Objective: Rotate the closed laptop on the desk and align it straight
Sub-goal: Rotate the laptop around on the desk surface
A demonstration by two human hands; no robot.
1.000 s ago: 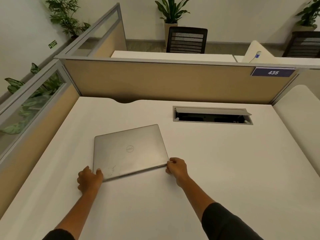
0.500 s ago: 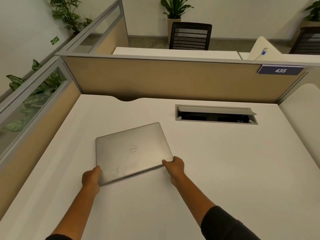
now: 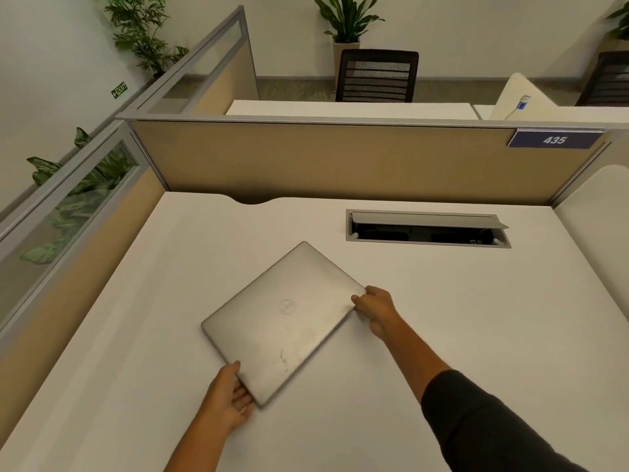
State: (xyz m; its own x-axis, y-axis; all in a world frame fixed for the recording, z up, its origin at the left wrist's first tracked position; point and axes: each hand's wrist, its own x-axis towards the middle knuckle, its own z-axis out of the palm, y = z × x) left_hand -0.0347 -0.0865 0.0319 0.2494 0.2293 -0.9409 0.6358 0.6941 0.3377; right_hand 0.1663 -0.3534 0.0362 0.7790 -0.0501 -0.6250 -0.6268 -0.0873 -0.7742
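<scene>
Your left hand [image 3: 227, 395] sits nearest the camera, fingers curled under and against the near corner of the closed laptop [image 3: 285, 321], thumb resting on the lid: it is holding that corner. The silver laptop lies on the white desk [image 3: 442, 335], left of centre, turned well off square so that its corners point toward and away from you; its lid is shut, a round logo [image 3: 287, 306] shows near the middle, and light scuff marks [image 3: 281, 361] show toward the near corner. Whether the near edge is raised off the desk or flat on it cannot be told. Your right hand [image 3: 376, 310], reaching from a dark sleeve [image 3: 476, 420], grips the right-hand corner of the laptop with fingers closed over its edge. Beyond the laptop, to the right, a rectangular cable box [image 3: 427, 229] is set into the desk with its grey flap [image 3: 425, 220] tipped up; the recess is dark, and what lies inside is too dim to make out beyond small pale shapes at each end. A curved notch [image 3: 253, 200] cuts the far desk edge on the left. A tan partition [image 3: 340, 158] stands behind, carrying a blue plate [image 3: 554, 139] marked 435. Past it stand another desk, a black mesh chair [image 3: 377, 76] and a potted plant [image 3: 347, 20] in a pale pot.
</scene>
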